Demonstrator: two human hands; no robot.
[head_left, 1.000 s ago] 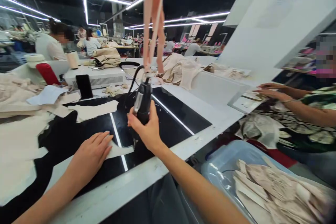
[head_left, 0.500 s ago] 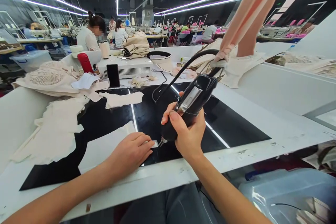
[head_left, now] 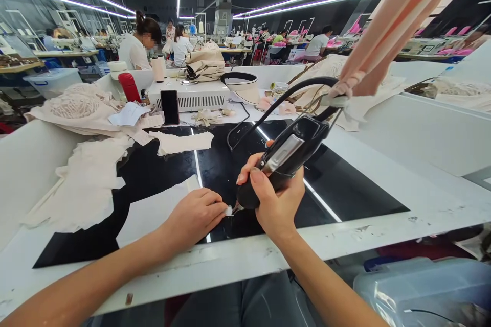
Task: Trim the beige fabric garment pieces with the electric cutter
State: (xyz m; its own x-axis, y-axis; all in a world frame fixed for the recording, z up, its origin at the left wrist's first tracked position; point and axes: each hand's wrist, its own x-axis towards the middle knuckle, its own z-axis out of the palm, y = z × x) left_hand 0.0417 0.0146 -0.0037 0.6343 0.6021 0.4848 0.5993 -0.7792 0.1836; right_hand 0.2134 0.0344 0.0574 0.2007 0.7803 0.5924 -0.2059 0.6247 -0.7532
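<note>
Left hand (head_left: 194,214) steadying, right hand (head_left: 280,199) gripping

At the far left, pale cut pieces (head_left: 80,184) are lying heaped partly over the black board (head_left: 353,189), apparently kept aside from the working spot. A white piece (head_left: 153,209) is lying on the board, running under the left hand. That hand is resting low, fingers together, pressing down, probably so the piece is not sliding; whether its thumb is pinching, I cannot tell. Just past the fingertips a narrow white end is showing, and the black handheld tool (head_left: 293,156) is pointing its thin tip there, touching or nearly so. The right hand is wrapping around the tool's body, tilting it, perhaps keeping the tip in sight. A black cord (head_left: 284,93) is looping leftward, and a pink strip (head_left: 402,30) is rising from the tool's rear, seemingly bearing some weight.
</note>
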